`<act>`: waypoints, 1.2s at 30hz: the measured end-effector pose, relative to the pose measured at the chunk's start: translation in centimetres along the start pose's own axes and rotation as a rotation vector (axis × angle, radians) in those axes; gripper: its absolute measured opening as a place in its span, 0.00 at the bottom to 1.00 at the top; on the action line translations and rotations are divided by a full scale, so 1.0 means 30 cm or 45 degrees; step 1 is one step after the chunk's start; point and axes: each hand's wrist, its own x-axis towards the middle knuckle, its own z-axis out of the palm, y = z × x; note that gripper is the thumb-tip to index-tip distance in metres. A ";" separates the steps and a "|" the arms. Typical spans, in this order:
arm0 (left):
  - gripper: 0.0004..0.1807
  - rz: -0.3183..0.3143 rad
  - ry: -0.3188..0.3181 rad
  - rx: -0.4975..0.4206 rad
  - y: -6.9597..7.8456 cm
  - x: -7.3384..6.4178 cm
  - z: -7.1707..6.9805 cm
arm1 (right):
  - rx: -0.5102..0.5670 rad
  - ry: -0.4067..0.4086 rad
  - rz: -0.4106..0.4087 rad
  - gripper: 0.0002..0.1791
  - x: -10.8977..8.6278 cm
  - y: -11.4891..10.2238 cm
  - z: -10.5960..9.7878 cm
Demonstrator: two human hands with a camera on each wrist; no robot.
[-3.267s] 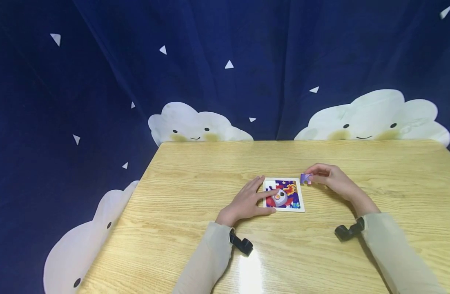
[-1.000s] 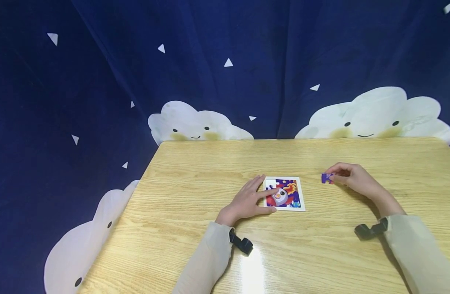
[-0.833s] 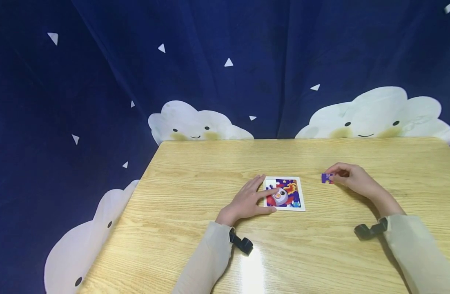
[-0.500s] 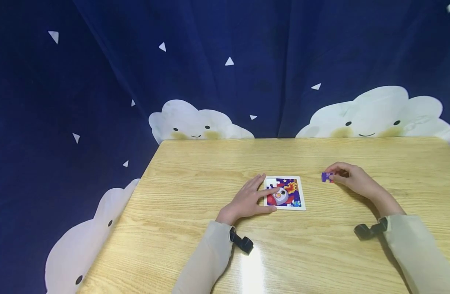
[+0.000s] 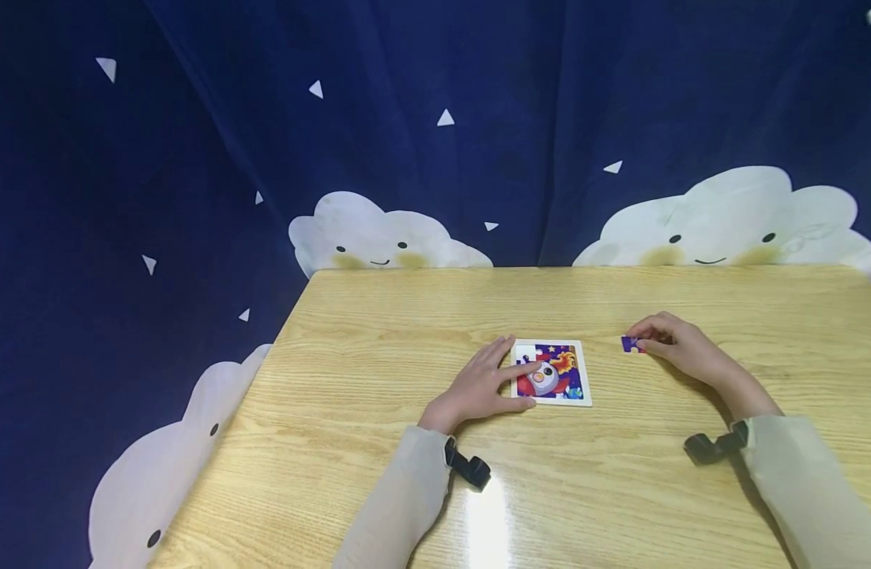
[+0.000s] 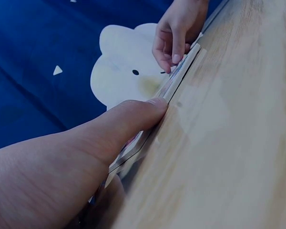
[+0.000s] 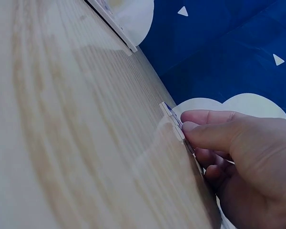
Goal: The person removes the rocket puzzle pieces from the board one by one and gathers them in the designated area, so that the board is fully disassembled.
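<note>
A square jigsaw puzzle [image 5: 559, 373] in a white frame lies on the table, showing a cartoon penguin on a dark starry ground. Its upper left corner shows a bare white gap. My left hand [image 5: 471, 387] rests on its left side with fingers spread, the index finger across the picture. In the left wrist view, the thumb [image 6: 138, 114] presses on the near edge of the frame. To the right of the puzzle, my right hand [image 5: 680, 348] pinches a purple puzzle piece [image 5: 629, 344] between thumb and fingers. In the right wrist view the piece [image 7: 169, 114] is seen edge-on, low over or touching the table.
Both hands work over a pale wooden table [image 5: 378, 332]. Behind it and at the left hangs a dark blue curtain [image 5: 407, 95] printed with white clouds and triangles. A black camera mount sits on each wrist. Light glares off the table near the front.
Since the earliest frame, my right hand has carried the puzzle piece rightward, away from the puzzle's edge. Over the last second it stays nearly in place. My left hand has kept its position.
</note>
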 end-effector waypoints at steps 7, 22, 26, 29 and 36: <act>0.34 -0.006 -0.005 -0.006 0.002 -0.001 0.000 | 0.017 -0.003 0.004 0.10 -0.002 0.001 -0.003; 0.34 -0.007 -0.001 -0.011 0.003 -0.007 -0.003 | 0.131 0.067 -0.045 0.10 0.020 -0.063 0.035; 0.34 -0.011 -0.005 -0.021 0.003 -0.005 -0.002 | 0.145 0.060 -0.083 0.08 0.039 -0.095 0.063; 0.34 -0.013 -0.006 -0.018 0.002 -0.004 0.000 | 0.146 0.044 -0.090 0.08 0.055 -0.116 0.086; 0.34 -0.013 -0.002 -0.008 0.002 -0.003 0.000 | 0.199 -0.008 -0.127 0.09 0.093 -0.166 0.133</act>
